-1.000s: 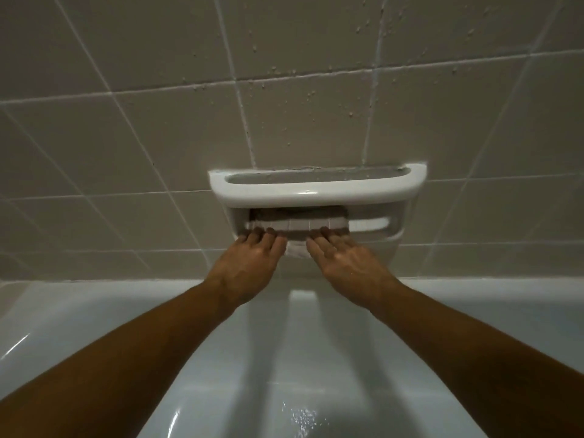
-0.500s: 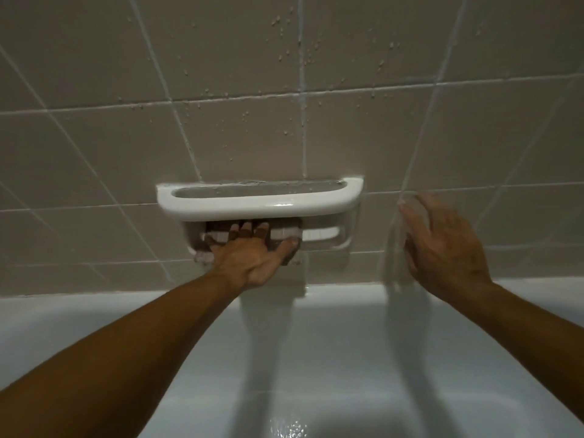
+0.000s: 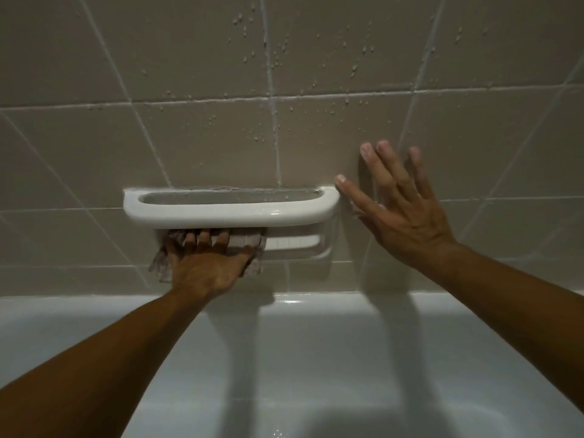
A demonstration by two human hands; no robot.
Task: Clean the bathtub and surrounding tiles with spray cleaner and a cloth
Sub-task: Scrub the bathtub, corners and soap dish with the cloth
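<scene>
Left hand (image 3: 205, 267), fingers extended, presses the soft, limp cloth (image 3: 249, 243) into the dish (image 3: 227, 213) at centre; bunching it should grip best. Right hand (image 3: 401, 210) rests spread on the tiles (image 3: 474, 137).

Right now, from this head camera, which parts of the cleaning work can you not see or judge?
- Cloth: mostly covered by the left hand, head view; its full shape is hidden.
- Soap dish recess: its left part is hidden behind that hand and cloth, and dim.
- Right hand: spread fingers by the wall tiles; real contact cannot be judged.
- Bathtub: cut off by the bottom edge.
- Spray cleaner: not in view.
</scene>
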